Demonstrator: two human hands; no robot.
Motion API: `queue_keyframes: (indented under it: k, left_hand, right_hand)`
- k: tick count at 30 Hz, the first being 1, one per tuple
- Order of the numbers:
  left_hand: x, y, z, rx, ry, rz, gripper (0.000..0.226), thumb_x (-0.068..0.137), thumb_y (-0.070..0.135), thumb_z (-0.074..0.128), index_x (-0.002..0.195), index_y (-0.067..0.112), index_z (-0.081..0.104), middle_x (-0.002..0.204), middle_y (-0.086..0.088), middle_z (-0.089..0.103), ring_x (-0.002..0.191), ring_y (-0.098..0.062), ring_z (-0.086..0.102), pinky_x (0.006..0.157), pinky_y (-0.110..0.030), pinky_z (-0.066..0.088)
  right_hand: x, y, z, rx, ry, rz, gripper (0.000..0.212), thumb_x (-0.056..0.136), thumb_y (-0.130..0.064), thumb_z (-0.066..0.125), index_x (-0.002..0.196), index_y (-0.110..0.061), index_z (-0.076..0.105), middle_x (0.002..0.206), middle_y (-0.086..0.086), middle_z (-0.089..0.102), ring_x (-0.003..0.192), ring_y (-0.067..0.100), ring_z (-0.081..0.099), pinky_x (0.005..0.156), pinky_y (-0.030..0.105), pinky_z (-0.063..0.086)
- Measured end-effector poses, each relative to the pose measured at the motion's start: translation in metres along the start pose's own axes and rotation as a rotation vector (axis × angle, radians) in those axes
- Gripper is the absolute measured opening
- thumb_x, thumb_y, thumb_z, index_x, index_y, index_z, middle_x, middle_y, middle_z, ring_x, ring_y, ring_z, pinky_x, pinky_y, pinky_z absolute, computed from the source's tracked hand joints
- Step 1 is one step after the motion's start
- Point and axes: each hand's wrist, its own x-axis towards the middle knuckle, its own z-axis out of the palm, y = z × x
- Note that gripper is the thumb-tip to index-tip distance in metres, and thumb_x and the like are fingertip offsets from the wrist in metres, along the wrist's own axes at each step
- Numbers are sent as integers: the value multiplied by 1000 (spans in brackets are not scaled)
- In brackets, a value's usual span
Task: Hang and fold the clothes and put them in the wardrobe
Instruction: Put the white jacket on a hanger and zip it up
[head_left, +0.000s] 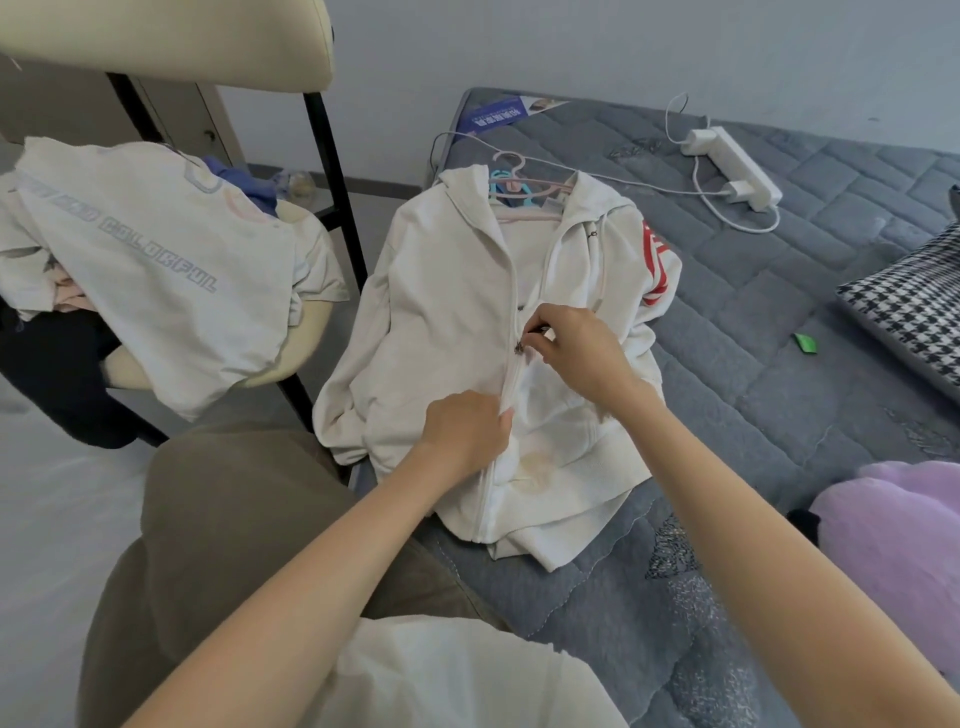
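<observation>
Hoodie (441, 322) lies at the bed's (779, 364) left edge, hanger (511, 182) in its neck. Left hand (465, 431) grips the hem side of the zip; right hand (576, 348) pinches the slider (519, 347). Slack cloth might snag the teeth, or a hard tug might drag the hanger loose.

Both hands (519, 384) on white hoodie's (441, 312) zipper

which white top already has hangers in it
The zip hoodie on the bed, with hangers at its neck. The lettered t-shirt on the chair shows none.
</observation>
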Motion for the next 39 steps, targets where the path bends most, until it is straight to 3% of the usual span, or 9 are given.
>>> queue_keyframes:
  k: [3,8,13,17,20,22,30,36,39]
  left_hand:
    - [-2,-6,-1,12,-114,31,38,101,36,26,79,11,46,72,1,44,70,-19,45,66,-31,35]
    - [-8,-19,5,-41,-240,86,43,100,41,27,63,17,33,62,4,41,56,-13,38,58,-29,30]
    - [11,-24,-10,-19,-200,-23,49,92,53,36,60,17,34,58,5,43,51,-12,37,51,-27,27]
    - [50,-10,-30,-80,-35,-112,54,90,65,31,92,13,46,87,-3,61,69,-20,50,61,-32,35]
    - [84,5,-44,-95,38,-80,55,96,57,25,116,8,40,99,-9,62,84,-29,59,65,-34,37]
    - [99,12,-49,-61,89,-48,48,100,47,23,121,7,40,104,-12,63,94,-32,61,68,-34,36]
    - [98,4,-38,174,158,49,41,103,39,17,111,12,47,89,-7,66,79,-26,64,57,-30,32]
    - [100,-11,-47,102,66,113,41,103,39,16,103,12,48,87,-8,63,78,-26,60,63,-33,41]
    - [100,-19,-52,50,23,143,38,102,40,17,89,14,40,83,-8,61,75,-26,58,67,-35,43]
  right_hand:
    - [14,5,4,-26,63,48,13,93,-15,52,93,-6,62,96,2,67,84,24,60,76,42,49]
    - [59,17,-14,0,230,178,15,96,-13,46,98,-4,59,101,10,63,87,28,58,75,44,47]
    - [78,15,-20,96,200,104,13,96,-16,50,95,-7,60,99,5,64,72,24,63,70,40,49]
    - [83,16,-27,132,153,55,10,95,-21,55,91,-14,62,95,-3,67,70,16,62,63,32,46]
    - [87,18,-29,131,128,31,10,94,-21,56,91,-16,64,91,-7,67,80,16,61,67,33,47]
    - [90,20,-31,121,127,16,10,94,-22,56,91,-16,64,88,-10,65,82,15,60,68,35,48]
    - [114,33,-22,-140,164,4,13,98,-17,47,99,-9,56,102,4,62,83,26,58,64,41,47]
    - [173,36,-29,-122,166,99,17,99,-19,44,102,-7,56,108,8,61,88,28,58,75,46,48]
    - [202,40,-32,-91,206,186,17,99,-16,42,105,-6,55,111,11,60,92,32,57,78,47,47]
